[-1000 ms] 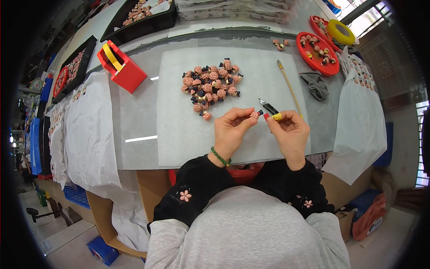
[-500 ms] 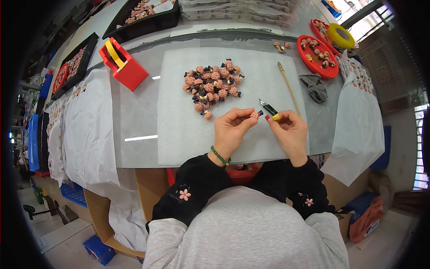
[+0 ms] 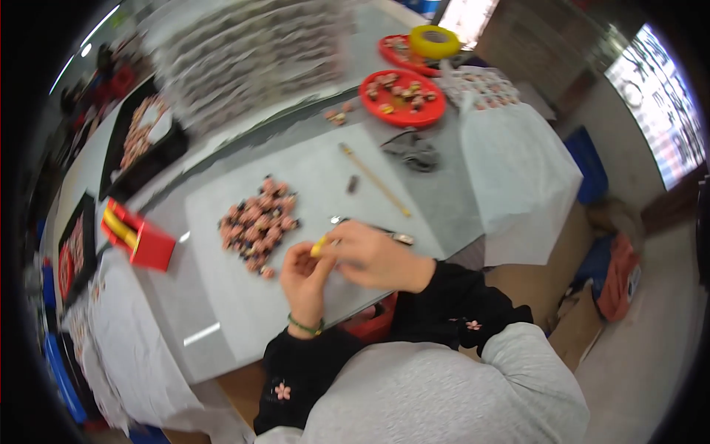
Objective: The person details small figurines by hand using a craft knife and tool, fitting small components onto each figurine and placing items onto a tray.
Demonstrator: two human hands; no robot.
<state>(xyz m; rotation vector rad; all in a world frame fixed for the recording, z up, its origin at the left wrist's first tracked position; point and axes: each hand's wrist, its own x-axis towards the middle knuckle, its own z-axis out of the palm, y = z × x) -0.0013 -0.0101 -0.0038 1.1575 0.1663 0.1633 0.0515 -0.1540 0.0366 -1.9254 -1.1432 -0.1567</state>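
Above the white mat [image 3: 222, 303], my left hand [image 3: 305, 288] is closed, fingers curled in. Half a second ago it pinched a small pink, bumpy figurine with a dark blue part; fingers and blur hide that now. My right hand [image 3: 381, 255] meets the left fingertips, its fingers pinched together, with a yellow cover [image 3: 318, 246] on one fingertip. What the right fingers hold, if anything, is hidden. Partly behind the right hand lie the nippers [image 3: 399, 237]. A pile of pink figurines [image 3: 259, 222] sits to the left. A small dark piece [image 3: 353, 183] lies beyond the hands, too blurred to name.
A thin stick [image 3: 376, 180] lies beyond the nippers. Further back are a grey cloth [image 3: 414, 150], red plates [image 3: 403, 117] with figurines, and a yellow tape roll [image 3: 434, 42]. A red tape dispenser [image 3: 151, 248] stands left. Stacked bagged trays [image 3: 244, 59] rise at the back.
The view has turned and shifted right. My right hand has come over to the left fingertips. A small dark piece now lies on the mat. The figurine in my left hand no longer shows.
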